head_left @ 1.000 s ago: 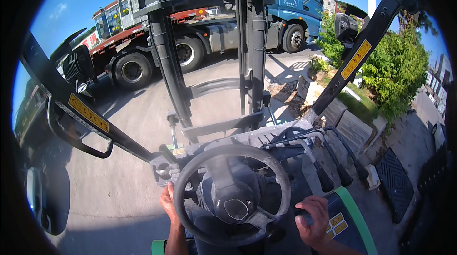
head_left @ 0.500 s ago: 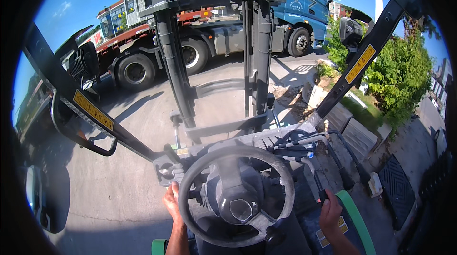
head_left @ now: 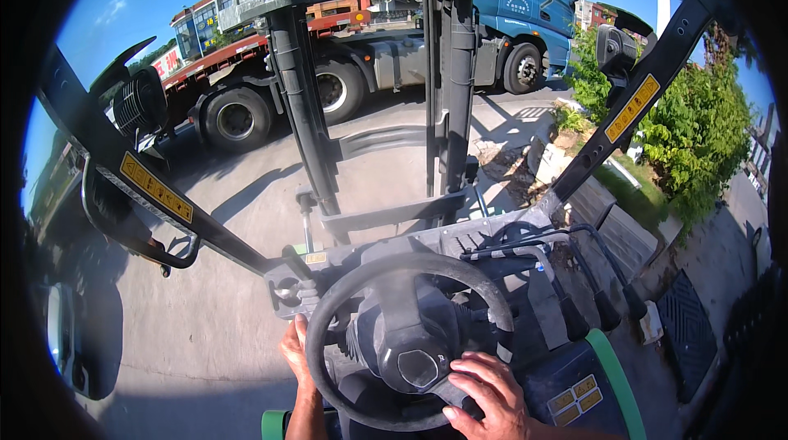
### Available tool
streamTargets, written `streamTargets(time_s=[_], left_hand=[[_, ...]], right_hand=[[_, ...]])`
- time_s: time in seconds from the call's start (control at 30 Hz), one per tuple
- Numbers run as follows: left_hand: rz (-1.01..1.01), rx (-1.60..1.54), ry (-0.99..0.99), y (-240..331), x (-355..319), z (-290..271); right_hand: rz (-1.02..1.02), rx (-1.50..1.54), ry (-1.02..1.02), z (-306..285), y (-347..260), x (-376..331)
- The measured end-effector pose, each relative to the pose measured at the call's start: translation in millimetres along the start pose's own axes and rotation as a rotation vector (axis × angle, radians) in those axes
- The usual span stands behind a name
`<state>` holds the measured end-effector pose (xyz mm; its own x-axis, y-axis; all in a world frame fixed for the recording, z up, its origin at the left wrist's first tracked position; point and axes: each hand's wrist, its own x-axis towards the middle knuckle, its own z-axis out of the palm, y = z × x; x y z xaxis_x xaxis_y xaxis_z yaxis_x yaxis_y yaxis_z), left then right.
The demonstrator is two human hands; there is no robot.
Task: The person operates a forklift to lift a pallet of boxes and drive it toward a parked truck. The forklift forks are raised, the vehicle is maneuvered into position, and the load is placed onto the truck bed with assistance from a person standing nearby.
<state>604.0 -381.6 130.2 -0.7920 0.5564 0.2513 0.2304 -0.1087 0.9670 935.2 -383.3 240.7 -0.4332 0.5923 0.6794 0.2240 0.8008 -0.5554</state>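
A black steering wheel (head_left: pixel 329 300) with a dark hub stands before me. My left hand (head_left: pixel 297 355) is closed at its left rim, thumb up; the other fingers are mostly hidden. At the wheel's lower right, my right hand (head_left: pixel 491 397) curls over the spot of the spinner knob, which it covers. Its fingertips rest by the hub, with the thumb lower down. Several bent control levers (head_left: pixel 566 309) with black grips rise on the right, untouched. A grey box-shaped control (head_left: pixel 289 288) sits just beyond my left hand.
Ahead stands the forklift mast (head_left: pixel 450 95), between two slanted posts with yellow stickers. Beyond it a blue truck (head_left: pixel 525 21) with a red flatbed trailer (head_left: pixel 217 56) crosses the view. Green bushes (head_left: pixel 698 124) and a stone kerb lie to the right. A grab handle (head_left: pixel 123 239) is at left.
My right hand has let go of a lever on the right and moved left onto the steering wheel. The left hand stays at the rim. The view has shifted slightly.
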Motion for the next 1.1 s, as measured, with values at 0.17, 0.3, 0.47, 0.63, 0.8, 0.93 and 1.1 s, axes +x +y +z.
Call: streamTargets(time_s=[0.17,0.3,0.47,0.63,0.8,0.93,1.1], left_hand=[[0.025,0.016,0.003,-2,1,1],[0.079,0.042,0.000,-4,3,-2],[0.092,0.019,-0.021,-9,12,-1],[0.074,-0.045,-0.026,-12,17,2],[0.062,-0.004,-0.001,-18,26,6],[0.302,-0.018,0.066,-20,30,16],[0.037,0.016,0.000,-18,35,10]], right_hand=[[-0.113,-0.046,-0.127,32,-20,-20],[-0.099,-0.188,0.050,21,2,-43],[-0.027,-0.226,0.217,21,36,-39],[0.052,-0.205,0.434,14,60,34],[-0.087,-0.092,0.400,66,51,138],[-0.311,-0.005,0.145,145,10,147],[-0.443,0.146,-0.115,166,-10,33]])
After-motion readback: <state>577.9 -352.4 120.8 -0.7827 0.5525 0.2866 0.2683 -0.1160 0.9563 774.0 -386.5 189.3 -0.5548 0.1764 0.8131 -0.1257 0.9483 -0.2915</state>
